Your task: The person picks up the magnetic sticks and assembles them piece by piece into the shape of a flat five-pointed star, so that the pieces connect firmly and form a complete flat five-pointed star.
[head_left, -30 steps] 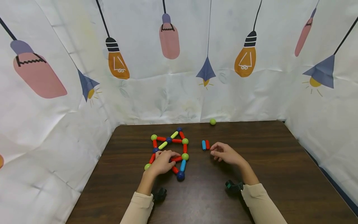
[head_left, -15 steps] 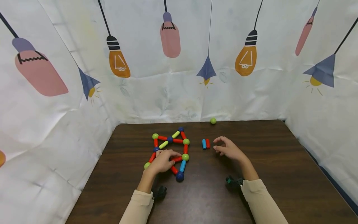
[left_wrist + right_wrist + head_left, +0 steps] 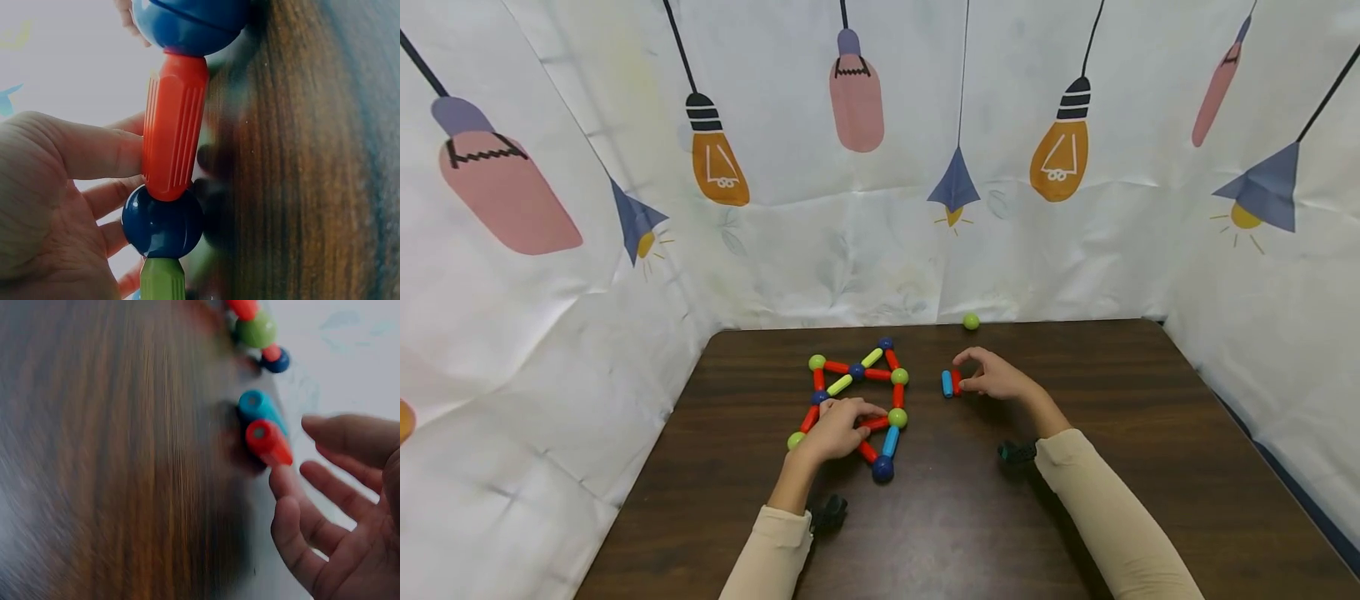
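A flat frame of magnetic rods and balls (image 3: pixel 898 396) lies left of centre on the table, in red, blue and yellow-green. My left hand (image 3: pixel 833 429) lies over its lower part and covers some of it. In the left wrist view, the thumb presses a ribbed red magnetic rod (image 3: pixel 175 128) between two blue balls, with fingers behind it. To the right lie a loose blue magnetic rod (image 3: pixel 947 384) and a loose red magnetic rod (image 3: pixel 270 444), side by side. My right hand (image 3: pixel 996 375) hovers with parted fingers right at the red one; contact cannot be told.
A loose green ball (image 3: pixel 971 322) sits at the far edge of the dark wooden table (image 3: pixel 1120 400). Behind and beside the table hangs a white cloth (image 3: pixel 880 242) printed with lamps. Each wrist carries a small black camera.
My right hand first drew back to the right from the loose rods, then came left again over the red rod. The left hand stays in place on the frame.
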A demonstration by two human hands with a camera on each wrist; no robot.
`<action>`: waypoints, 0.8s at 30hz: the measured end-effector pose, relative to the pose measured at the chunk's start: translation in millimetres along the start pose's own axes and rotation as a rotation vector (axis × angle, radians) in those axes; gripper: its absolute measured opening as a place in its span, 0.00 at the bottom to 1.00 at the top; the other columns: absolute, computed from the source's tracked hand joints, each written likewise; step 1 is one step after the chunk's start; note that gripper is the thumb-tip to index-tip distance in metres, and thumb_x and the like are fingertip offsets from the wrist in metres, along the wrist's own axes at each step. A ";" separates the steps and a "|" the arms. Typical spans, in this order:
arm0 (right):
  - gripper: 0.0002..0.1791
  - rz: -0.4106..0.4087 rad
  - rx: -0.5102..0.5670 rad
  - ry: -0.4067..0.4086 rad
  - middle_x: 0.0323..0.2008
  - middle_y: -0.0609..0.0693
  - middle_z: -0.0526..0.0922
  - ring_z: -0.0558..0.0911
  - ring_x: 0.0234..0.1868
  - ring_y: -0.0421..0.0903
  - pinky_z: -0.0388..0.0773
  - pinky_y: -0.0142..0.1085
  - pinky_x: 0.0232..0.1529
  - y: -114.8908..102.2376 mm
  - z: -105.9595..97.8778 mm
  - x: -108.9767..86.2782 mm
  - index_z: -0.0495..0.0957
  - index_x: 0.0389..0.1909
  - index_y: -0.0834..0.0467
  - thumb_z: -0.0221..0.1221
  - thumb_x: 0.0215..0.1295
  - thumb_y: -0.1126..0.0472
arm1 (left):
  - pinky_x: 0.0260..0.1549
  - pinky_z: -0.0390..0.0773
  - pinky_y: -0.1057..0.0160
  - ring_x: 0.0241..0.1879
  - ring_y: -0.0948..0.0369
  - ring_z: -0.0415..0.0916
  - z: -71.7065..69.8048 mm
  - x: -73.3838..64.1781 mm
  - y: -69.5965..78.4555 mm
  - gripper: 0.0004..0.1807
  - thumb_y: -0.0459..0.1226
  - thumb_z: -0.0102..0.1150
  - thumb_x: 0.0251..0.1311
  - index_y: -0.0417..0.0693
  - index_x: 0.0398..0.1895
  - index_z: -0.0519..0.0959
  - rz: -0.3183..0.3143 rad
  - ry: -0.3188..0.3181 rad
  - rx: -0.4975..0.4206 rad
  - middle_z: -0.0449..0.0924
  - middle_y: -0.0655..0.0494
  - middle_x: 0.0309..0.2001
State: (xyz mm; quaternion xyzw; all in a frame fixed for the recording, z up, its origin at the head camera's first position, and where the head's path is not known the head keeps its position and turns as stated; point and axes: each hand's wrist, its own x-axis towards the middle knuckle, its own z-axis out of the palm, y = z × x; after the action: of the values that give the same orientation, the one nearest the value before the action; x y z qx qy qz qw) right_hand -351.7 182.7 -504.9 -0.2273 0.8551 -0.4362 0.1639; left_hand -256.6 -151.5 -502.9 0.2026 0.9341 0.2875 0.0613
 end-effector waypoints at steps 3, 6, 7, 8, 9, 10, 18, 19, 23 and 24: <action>0.24 0.008 0.007 -0.042 0.66 0.64 0.69 0.77 0.28 0.48 0.74 0.37 0.31 1.0 -2.6 5.9 0.70 0.64 0.64 0.63 0.70 0.67 | 0.58 0.56 0.41 0.50 0.52 0.79 0.0 0.3 0.4 0.19 0.29 0.63 0.63 0.52 0.55 0.86 -0.008 0.002 -0.005 0.86 0.53 0.48; 0.24 0.019 -0.012 -0.066 0.63 0.63 0.72 0.76 0.25 0.47 0.73 0.37 0.29 2.3 -4.1 10.6 0.71 0.64 0.62 0.64 0.69 0.66 | 0.57 0.57 0.42 0.50 0.52 0.79 0.0 0.1 0.2 0.19 0.29 0.63 0.63 0.52 0.55 0.86 -0.012 0.002 0.001 0.87 0.53 0.49; 0.24 0.018 -0.026 -0.068 0.62 0.63 0.73 0.75 0.25 0.46 0.73 0.37 0.29 2.6 -4.2 12.1 0.71 0.64 0.62 0.64 0.69 0.65 | 0.57 0.57 0.43 0.50 0.52 0.79 -0.1 0.1 0.1 0.19 0.29 0.64 0.63 0.52 0.55 0.86 -0.013 0.003 0.004 0.87 0.53 0.49; 0.24 0.018 -0.040 -0.067 0.62 0.62 0.74 0.74 0.25 0.46 0.73 0.37 0.30 2.8 -4.2 13.6 0.72 0.63 0.61 0.64 0.69 0.64 | 0.57 0.57 0.43 0.50 0.52 0.79 -0.3 0.0 0.0 0.19 0.29 0.64 0.63 0.52 0.55 0.86 -0.015 0.003 0.007 0.87 0.53 0.49; 0.23 0.017 -0.055 -0.065 0.61 0.62 0.74 0.74 0.25 0.45 0.73 0.37 0.31 2.9 -4.0 15.1 0.73 0.63 0.61 0.65 0.69 0.64 | 0.57 0.57 0.43 0.50 0.52 0.79 -0.5 -0.2 0.0 0.19 0.29 0.64 0.63 0.53 0.55 0.86 -0.018 0.002 0.012 0.87 0.53 0.50; 0.23 0.007 -0.071 -0.062 0.61 0.62 0.74 0.73 0.26 0.45 0.73 0.37 0.32 3.5 -3.6 16.3 0.73 0.62 0.62 0.65 0.69 0.63 | 0.57 0.57 0.43 0.50 0.53 0.79 -0.5 -0.2 -0.1 0.19 0.29 0.64 0.63 0.53 0.55 0.86 -0.021 0.000 0.015 0.87 0.53 0.50; 0.22 0.011 -0.111 -0.028 0.60 0.63 0.75 0.73 0.30 0.45 0.74 0.39 0.38 6.1 -4.0 14.2 0.73 0.62 0.64 0.64 0.69 0.64 | 0.58 0.56 0.42 0.48 0.53 0.78 -1.2 -0.7 0.6 0.18 0.30 0.64 0.64 0.53 0.55 0.86 -0.029 -0.012 -0.002 0.86 0.53 0.49; 0.22 0.016 -0.114 -0.022 0.61 0.63 0.74 0.73 0.31 0.45 0.73 0.39 0.38 7.1 -5.3 12.0 0.73 0.62 0.63 0.64 0.69 0.65 | 0.58 0.56 0.42 0.48 0.53 0.78 -1.0 -0.6 0.5 0.18 0.30 0.64 0.64 0.53 0.55 0.86 -0.028 -0.012 -0.003 0.86 0.53 0.50; 0.21 0.009 -0.129 -0.004 0.63 0.64 0.72 0.74 0.30 0.45 0.74 0.38 0.37 11.5 -11.7 0.4 0.74 0.61 0.63 0.64 0.68 0.66 | 0.57 0.56 0.42 0.50 0.52 0.78 -0.3 -0.4 0.1 0.18 0.29 0.63 0.64 0.51 0.55 0.86 -0.024 -0.008 -0.009 0.86 0.52 0.51; 0.21 0.006 -0.135 -0.002 0.63 0.63 0.72 0.74 0.31 0.45 0.74 0.38 0.37 12.6 -13.6 -3.0 0.74 0.61 0.63 0.64 0.68 0.67 | 0.57 0.56 0.42 0.50 0.52 0.78 -0.4 -0.4 0.2 0.18 0.29 0.63 0.64 0.51 0.55 0.86 -0.024 -0.007 -0.009 0.86 0.52 0.51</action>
State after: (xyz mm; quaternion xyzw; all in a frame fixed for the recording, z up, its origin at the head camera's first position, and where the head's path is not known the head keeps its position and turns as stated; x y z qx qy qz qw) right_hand -358.8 199.9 -507.3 -0.2358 0.8831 -0.3769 0.1502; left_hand -256.2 -151.7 -502.5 0.1920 0.9349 0.2904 0.0691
